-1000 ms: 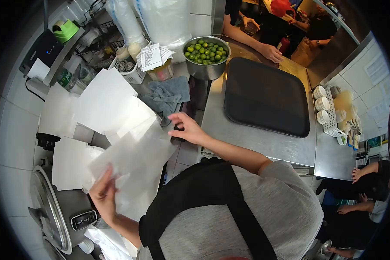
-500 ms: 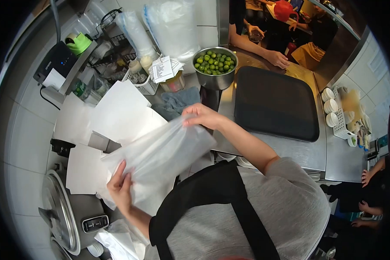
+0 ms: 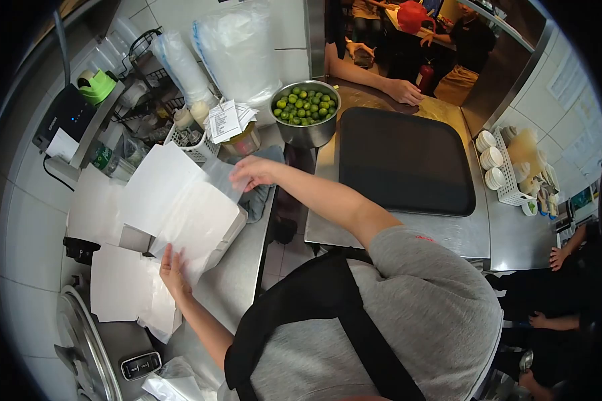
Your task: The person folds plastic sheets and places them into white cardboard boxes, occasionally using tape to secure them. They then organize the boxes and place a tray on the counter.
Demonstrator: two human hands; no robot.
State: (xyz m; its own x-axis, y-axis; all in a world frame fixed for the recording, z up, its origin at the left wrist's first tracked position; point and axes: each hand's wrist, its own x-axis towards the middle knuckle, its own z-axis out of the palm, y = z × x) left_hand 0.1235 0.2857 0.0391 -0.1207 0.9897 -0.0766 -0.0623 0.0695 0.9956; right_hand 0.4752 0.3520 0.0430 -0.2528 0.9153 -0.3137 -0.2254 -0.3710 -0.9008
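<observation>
A clear plastic sheet [image 3: 222, 177] lies in and over a white open box [image 3: 233, 235], between my two hands. My right hand [image 3: 253, 173] pinches the sheet's upper right end, above a blue-grey cloth [image 3: 259, 202]. At the box's lower left corner, my left hand [image 3: 173, 270] has its fingers closed on the other end of the sheet. The box's lid [image 3: 160, 190] stands open toward the upper left. Beside it is a second open white box [image 3: 119, 284] with clear plastic in it.
A metal pot of green limes [image 3: 306, 137] stands beyond my right hand. A black tray [image 3: 407, 164] is on the right counter, near a basket of white cups [image 3: 510, 187]. Another person's arm [image 3: 361, 77] rests at the pass window. A round metal lid [image 3: 80, 341] is lower left.
The plastic sheet, stretched out in the air before, is now down in the box. My right hand has moved left, and my left hand slightly down. The whole view has shifted a little.
</observation>
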